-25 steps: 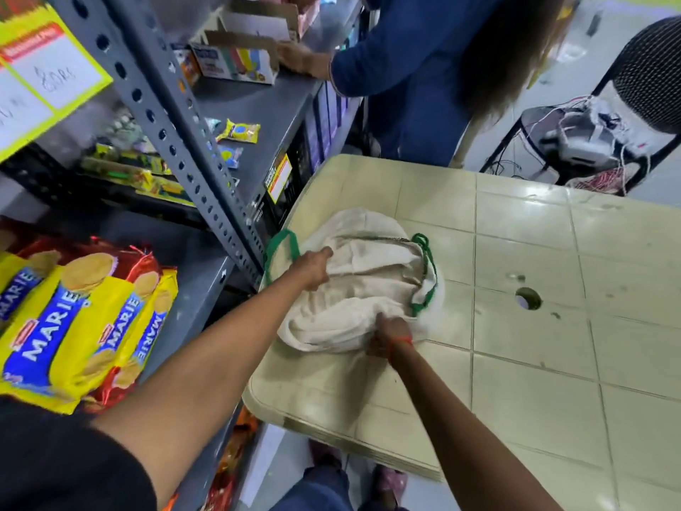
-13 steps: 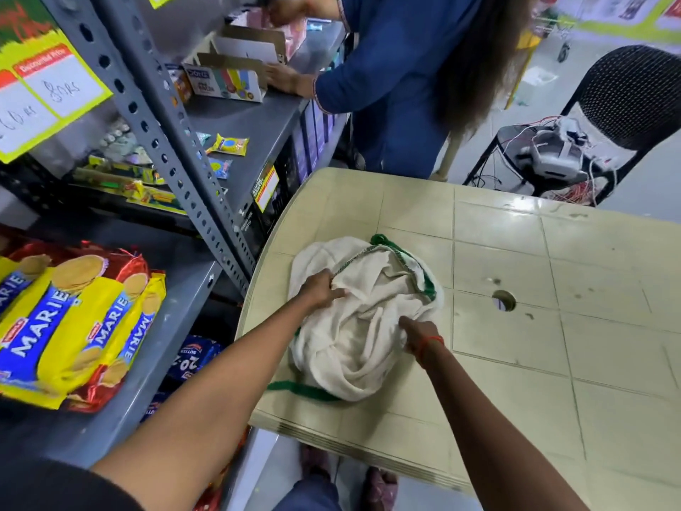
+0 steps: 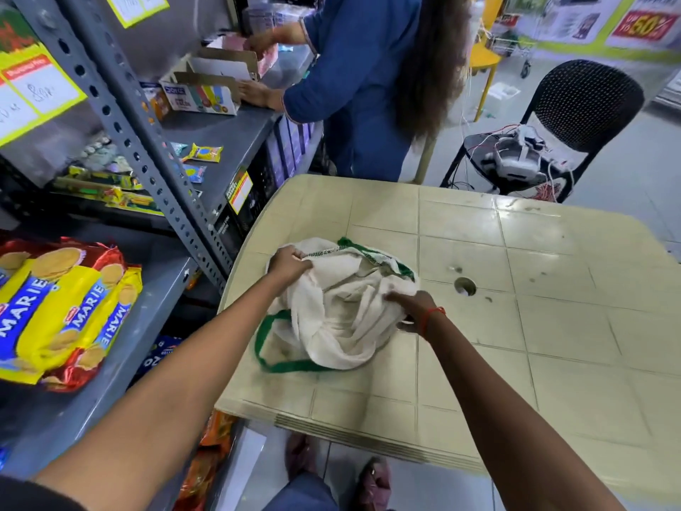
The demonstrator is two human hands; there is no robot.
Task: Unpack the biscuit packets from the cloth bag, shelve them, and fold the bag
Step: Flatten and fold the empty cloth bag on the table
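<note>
A crumpled white cloth bag [image 3: 342,319] with green handles lies on the near left part of the beige tiled table [image 3: 516,326]. My left hand [image 3: 289,261] grips its upper left edge near the stitched rim. My right hand [image 3: 414,311] pinches the cloth on the bag's right side. One green handle loops out toward the table's front edge. Yellow and blue Marie biscuit packets [image 3: 62,311] lie stacked on the grey metal shelf [image 3: 121,363] at the left.
A person in blue [image 3: 368,75] stands at the far end of the shelf rack, hands at open cardboard boxes [image 3: 206,90]. A black chair [image 3: 552,134] holding a device and cables stands beyond the table. The table has a round hole [image 3: 465,286].
The bag has been turned and bunched up; a green handle now trails toward the table's front edge. My hands shifted along the cloth, the left to the rim, the right to the bag's right side.
</note>
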